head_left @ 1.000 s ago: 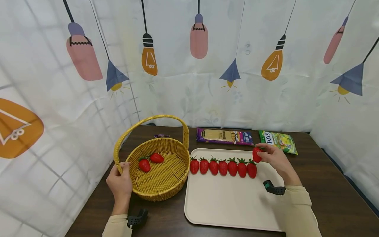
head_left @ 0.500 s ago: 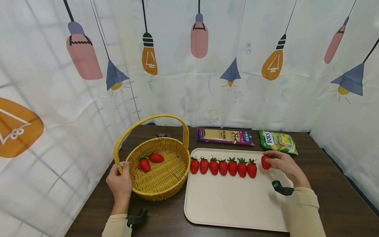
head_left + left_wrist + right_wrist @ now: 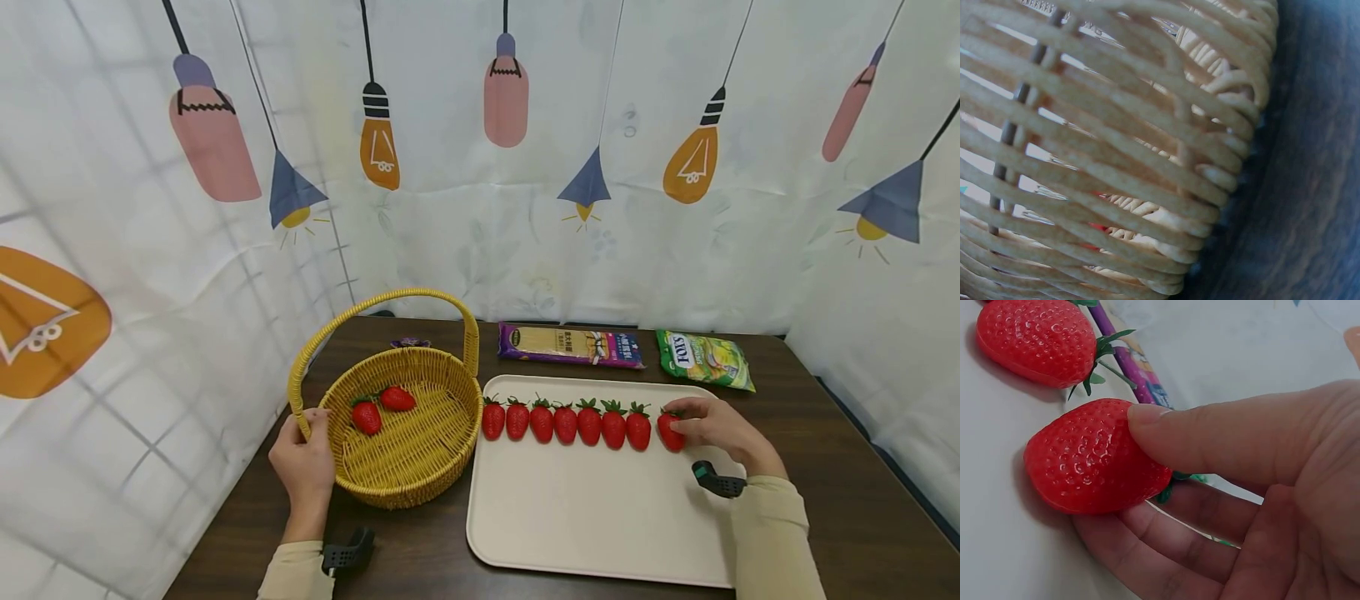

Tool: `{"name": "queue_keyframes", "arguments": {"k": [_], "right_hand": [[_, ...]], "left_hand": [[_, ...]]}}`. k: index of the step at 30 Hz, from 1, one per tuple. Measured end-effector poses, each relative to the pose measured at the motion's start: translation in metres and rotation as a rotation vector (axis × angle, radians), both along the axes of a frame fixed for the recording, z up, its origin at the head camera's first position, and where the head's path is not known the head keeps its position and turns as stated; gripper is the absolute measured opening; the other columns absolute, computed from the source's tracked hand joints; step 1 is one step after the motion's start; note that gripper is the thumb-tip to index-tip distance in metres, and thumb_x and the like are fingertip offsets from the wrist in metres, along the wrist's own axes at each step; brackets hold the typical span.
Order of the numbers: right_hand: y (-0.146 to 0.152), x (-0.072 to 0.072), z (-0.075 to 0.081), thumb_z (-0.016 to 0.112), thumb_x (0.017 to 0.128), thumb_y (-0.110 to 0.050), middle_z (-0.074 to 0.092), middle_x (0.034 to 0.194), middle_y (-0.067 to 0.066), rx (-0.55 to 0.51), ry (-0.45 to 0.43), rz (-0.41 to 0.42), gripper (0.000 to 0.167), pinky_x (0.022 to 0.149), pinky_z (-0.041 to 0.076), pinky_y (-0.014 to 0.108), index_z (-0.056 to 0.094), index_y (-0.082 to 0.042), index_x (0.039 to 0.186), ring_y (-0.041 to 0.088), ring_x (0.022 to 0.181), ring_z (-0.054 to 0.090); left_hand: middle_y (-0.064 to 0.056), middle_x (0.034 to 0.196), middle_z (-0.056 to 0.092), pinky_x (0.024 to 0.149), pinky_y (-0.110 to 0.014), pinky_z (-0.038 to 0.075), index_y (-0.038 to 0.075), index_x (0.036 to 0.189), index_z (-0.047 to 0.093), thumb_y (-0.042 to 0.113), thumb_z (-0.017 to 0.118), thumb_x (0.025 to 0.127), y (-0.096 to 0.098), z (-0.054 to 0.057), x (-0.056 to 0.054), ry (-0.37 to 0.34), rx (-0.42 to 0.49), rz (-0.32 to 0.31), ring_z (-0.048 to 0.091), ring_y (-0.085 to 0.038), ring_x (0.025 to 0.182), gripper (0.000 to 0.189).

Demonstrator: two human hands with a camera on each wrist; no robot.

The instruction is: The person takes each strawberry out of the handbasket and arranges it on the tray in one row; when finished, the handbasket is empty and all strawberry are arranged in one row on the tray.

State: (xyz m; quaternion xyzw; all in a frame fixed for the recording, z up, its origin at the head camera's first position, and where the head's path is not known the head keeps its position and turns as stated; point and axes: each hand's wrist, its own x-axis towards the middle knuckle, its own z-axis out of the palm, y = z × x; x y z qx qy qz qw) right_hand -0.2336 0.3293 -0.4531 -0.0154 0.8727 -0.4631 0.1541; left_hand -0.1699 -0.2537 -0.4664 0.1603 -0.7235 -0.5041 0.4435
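My right hand pinches a strawberry between thumb and fingers, low at the right end of a row of several strawberries on the cream tray. In the right wrist view the held strawberry appears to rest on the tray, tip pointing left, beside a neighbouring strawberry. On the left, my left hand grips the handle base of a yellow wicker basket. Two strawberries lie inside it. The left wrist view shows mostly the basket's woven wall; the left fingers are outside that view.
Behind the tray lie a purple pasta packet and a green FOX'S candy bag. A small purple item sits partly hidden behind the basket. The dark wooden table ends at a printed curtain.
The right hand has carried its strawberry rightward and down, from above the row to the tray at the row's right end. The left hand and basket stay in place.
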Motion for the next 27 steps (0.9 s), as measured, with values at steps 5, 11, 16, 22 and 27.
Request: {"name": "queue_keyframes", "arguments": {"k": [5, 11, 16, 22, 27], "right_hand": [[-0.0005, -0.0005, -0.0004, 0.066, 0.092, -0.014, 0.055, 0.12, 0.02, -0.004, 0.005, 0.032, 0.043, 0.079, 0.054, 0.038, 0.056, 0.003, 0.13, 0.026, 0.093, 0.058], [-0.0016, -0.0003, 0.0006, 0.065, 0.091, -0.009, 0.054, 0.121, 0.022, 0.011, 0.009, 0.047, 0.043, 0.079, 0.054, 0.039, 0.056, 0.004, 0.13, 0.025, 0.091, 0.06], [-0.0013, -0.0009, -0.0009, 0.064, 0.089, -0.007, 0.054, 0.122, 0.022, 0.016, 0.005, 0.047, 0.044, 0.081, 0.055, 0.04, 0.055, 0.005, 0.131, 0.024, 0.092, 0.061], [-0.0022, 0.0002, -0.0011, 0.065, 0.089, -0.006, 0.055, 0.121, 0.022, -0.012, 0.008, 0.056, 0.044, 0.082, 0.055, 0.041, 0.055, 0.005, 0.131, 0.024, 0.093, 0.061], [-0.0026, -0.0002, -0.0012, 0.064, 0.09, -0.005, 0.056, 0.119, 0.021, -0.021, 0.025, 0.071, 0.043, 0.081, 0.055, 0.04, 0.055, 0.006, 0.13, 0.024, 0.091, 0.062]], "left_hand": [[0.02, 0.079, 0.063, 0.054, -0.02, 0.034, 0.001, 0.087, 0.072, 0.016, 0.061, 0.096, -0.0002, -0.0001, 0.0003, -0.006, 0.006, -0.004, 0.046, -0.007, 0.057, 0.02], [-0.002, 0.083, 0.07, 0.054, -0.02, 0.034, 0.003, 0.085, 0.071, 0.014, 0.062, 0.095, 0.0, 0.0, -0.0003, 0.001, 0.001, 0.001, 0.048, -0.006, 0.058, 0.018], [-0.009, 0.085, 0.071, 0.054, -0.02, 0.034, 0.004, 0.083, 0.071, 0.011, 0.063, 0.094, 0.0001, 0.0003, -0.0006, 0.003, -0.004, 0.004, 0.047, -0.006, 0.057, 0.016], [0.013, 0.079, 0.066, 0.054, -0.02, 0.033, 0.001, 0.085, 0.072, 0.012, 0.062, 0.095, -0.0004, 0.0, -0.0003, 0.006, -0.009, 0.001, 0.045, -0.006, 0.055, 0.018], [0.019, 0.077, 0.062, 0.053, -0.02, 0.032, 0.001, 0.085, 0.072, 0.012, 0.063, 0.095, -0.0005, 0.0002, -0.0004, 0.005, -0.014, -0.001, 0.043, -0.006, 0.054, 0.017]]}}
